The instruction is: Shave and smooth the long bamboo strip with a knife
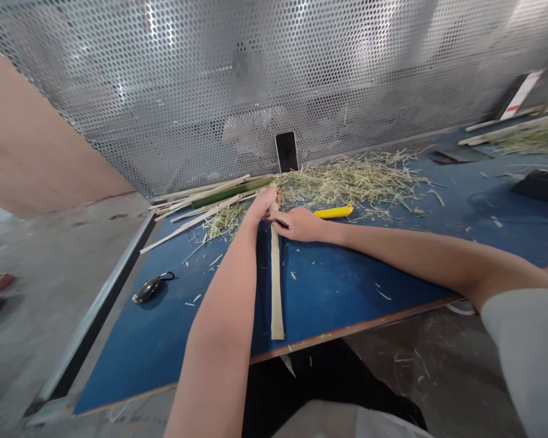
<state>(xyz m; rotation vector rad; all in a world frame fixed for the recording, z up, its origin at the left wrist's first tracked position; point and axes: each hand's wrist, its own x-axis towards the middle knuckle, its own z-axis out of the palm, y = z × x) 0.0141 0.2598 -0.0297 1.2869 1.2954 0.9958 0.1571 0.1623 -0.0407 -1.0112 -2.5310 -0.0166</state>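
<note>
I see my left hand [263, 204] closed on the far end of the bamboo strip [276, 286], which reaches the table's [164, 340] near edge. My right hand [299, 224] curls against the strip; I can't tell its grip. Beyond lie a yellow handle [333, 212] and shavings [351, 179].

On the blue table [347, 286]: bamboo strip [276, 292], shavings [351, 179], yellow tool [333, 212]

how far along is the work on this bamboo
Done, seemingly: a heap of pale shavings lies behind. In hand: the left hand grips the long pale bamboo strip at its far end, the right hand against it. Left, probably: the bundle of green and pale bamboo lengths.
</note>
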